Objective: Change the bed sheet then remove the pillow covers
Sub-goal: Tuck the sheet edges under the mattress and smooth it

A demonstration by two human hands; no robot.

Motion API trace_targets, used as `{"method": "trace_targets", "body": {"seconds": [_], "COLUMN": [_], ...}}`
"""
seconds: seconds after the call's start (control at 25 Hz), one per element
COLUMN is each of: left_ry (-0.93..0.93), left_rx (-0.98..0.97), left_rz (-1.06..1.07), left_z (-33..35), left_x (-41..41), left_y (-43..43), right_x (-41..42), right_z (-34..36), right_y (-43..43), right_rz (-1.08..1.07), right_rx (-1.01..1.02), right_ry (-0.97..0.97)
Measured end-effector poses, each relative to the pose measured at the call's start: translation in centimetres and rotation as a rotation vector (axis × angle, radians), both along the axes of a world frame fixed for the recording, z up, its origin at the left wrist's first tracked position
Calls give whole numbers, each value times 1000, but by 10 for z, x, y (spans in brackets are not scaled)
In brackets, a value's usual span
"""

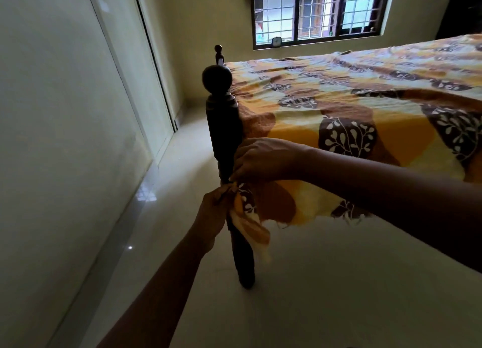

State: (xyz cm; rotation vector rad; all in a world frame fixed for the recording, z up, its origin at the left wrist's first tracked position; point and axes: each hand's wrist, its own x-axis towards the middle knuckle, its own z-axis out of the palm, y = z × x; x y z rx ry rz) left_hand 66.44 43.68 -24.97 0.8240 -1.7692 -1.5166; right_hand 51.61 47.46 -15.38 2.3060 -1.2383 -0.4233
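L hand (212, 209) & R hand (260, 159) both pinch bed sheet (365, 107) corner at dark bedpost (224, 123). Glossy pale floor (313, 282) below, barred window (318, 11) on far wall.

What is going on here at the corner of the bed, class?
A person is working the corner of the patterned bed sheet at the dark wooden bedpost. The left hand grips the bunched corner beside the post, and the right hand pinches the fabric just above it. The rest of the sheet lies spread out, its near edge hanging loose.
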Motion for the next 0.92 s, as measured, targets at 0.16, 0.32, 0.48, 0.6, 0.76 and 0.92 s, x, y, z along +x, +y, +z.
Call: {"method": "trace_targets", "body": {"seconds": [0.16, 0.32, 0.48, 0.6, 0.76, 0.92], "left_ry": [-212, -342, -116, -161, -76, -178], "left_rx": [-583, -986, -945, -507, 5, -112], "left_rz": [349, 454, 391, 130, -167, 34], "left_z": [-19, -11, -13, -6, -2, -8], "left_x": [-4, -7, -6, -1, 8, 1], "left_y": [5, 11, 3, -4, -15, -12], "right_x": [8, 16, 22, 17, 14, 19], "right_z": [10, 17, 30, 36, 25, 20], "right_y": [-7, -9, -11, -8, -6, -9], "right_rz": [23, -53, -196, -119, -105, -148], "right_rx": [-30, 56, 236, 254, 208, 104], "right_ry": [91, 52, -87, -198, -1, 106]}}
